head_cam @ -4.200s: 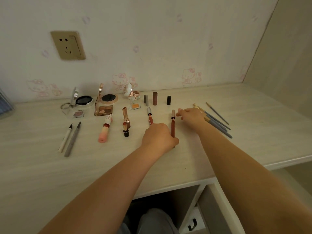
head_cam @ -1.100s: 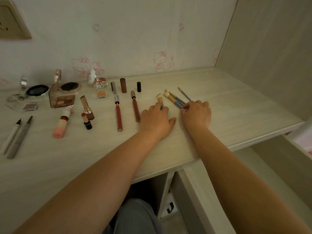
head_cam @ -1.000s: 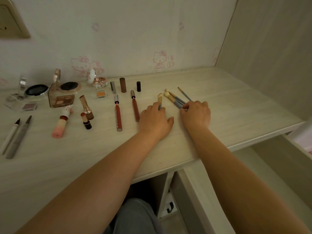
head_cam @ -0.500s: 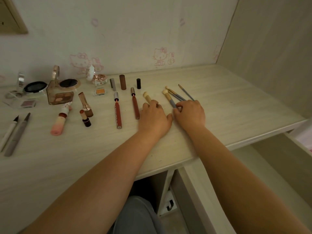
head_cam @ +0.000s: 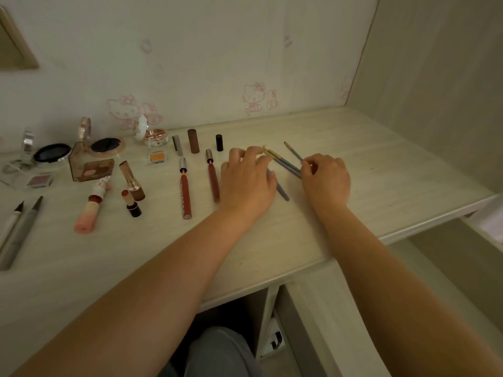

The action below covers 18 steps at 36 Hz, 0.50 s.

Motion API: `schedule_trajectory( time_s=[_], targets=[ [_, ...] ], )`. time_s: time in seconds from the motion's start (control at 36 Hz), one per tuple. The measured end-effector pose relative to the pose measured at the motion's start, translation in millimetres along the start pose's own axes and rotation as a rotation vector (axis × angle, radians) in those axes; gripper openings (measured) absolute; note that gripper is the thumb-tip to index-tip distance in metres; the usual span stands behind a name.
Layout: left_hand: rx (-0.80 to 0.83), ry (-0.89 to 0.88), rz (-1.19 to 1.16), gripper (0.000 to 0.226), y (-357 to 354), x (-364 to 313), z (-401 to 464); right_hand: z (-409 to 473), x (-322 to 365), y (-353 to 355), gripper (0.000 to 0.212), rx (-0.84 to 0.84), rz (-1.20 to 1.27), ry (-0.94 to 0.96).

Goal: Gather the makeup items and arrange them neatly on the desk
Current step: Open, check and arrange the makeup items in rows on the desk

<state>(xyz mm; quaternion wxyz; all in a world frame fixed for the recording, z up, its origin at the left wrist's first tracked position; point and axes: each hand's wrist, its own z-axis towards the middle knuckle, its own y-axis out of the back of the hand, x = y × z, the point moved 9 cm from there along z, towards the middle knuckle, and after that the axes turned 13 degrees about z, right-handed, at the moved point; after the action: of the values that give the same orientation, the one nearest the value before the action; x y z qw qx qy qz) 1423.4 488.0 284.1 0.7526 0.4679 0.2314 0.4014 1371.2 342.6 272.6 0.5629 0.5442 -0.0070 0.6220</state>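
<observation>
Makeup lies in rows on the pale desk (head_cam: pixel 381 172). My left hand (head_cam: pixel 245 180) rests flat, fingers spread, on one blue-handled brush (head_cam: pixel 281 191) whose handle end sticks out to the right of my palm. My right hand (head_cam: pixel 325 178) pinches the handle ends of two cream-tipped brushes (head_cam: pixel 283 162); a thin brush (head_cam: pixel 293 151) lies just beyond them. Left of my hands lie two red lip glosses (head_cam: pixel 185 194) (head_cam: pixel 213 183), with three caps (head_cam: pixel 193 140) standing behind them. Farther left are two lipsticks (head_cam: pixel 132 180), a pink brush (head_cam: pixel 88 210) and two liner pens (head_cam: pixel 19 229).
Open compacts (head_cam: pixel 106 145), an eyeshadow palette (head_cam: pixel 91 168) and small pots (head_cam: pixel 157 157) stand along the back wall at the left. A side panel (head_cam: pixel 435 91) closes the desk on the right. The front edge (head_cam: pixel 299 268) runs under my forearms, with my knee below.
My left hand has stretched its fingers forward over the single brush, whose handle now pokes out to the right. My right hand has shifted right with the other brushes.
</observation>
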Motion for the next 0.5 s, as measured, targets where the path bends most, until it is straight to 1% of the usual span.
schedule_trajectory(
  time_s=[0.08,0.14,0.19,0.33,0.5],
  targets=[
    [0.076,-0.135,0.020,0.040,-7,-18,20,10,-19,7,0.026,-0.006,-0.030,-0.073],
    [0.172,-0.222,0.053,0.043,-19,-30,30,14,-27,2,0.026,0.034,-0.054,-0.114],
    [0.255,-0.282,0.104,0.045,-31,-38,36,17,-29,-4,0.027,0.078,-0.085,-0.117],
    [0.397,-0.340,0.155,0.051,-52,-47,38,21,-36,-9,0.030,0.120,-0.113,-0.160],
    [0.517,-0.357,0.183,0.063,-68,-46,28,21,-35,-13,0.029,0.149,-0.120,-0.152]
  ],
)
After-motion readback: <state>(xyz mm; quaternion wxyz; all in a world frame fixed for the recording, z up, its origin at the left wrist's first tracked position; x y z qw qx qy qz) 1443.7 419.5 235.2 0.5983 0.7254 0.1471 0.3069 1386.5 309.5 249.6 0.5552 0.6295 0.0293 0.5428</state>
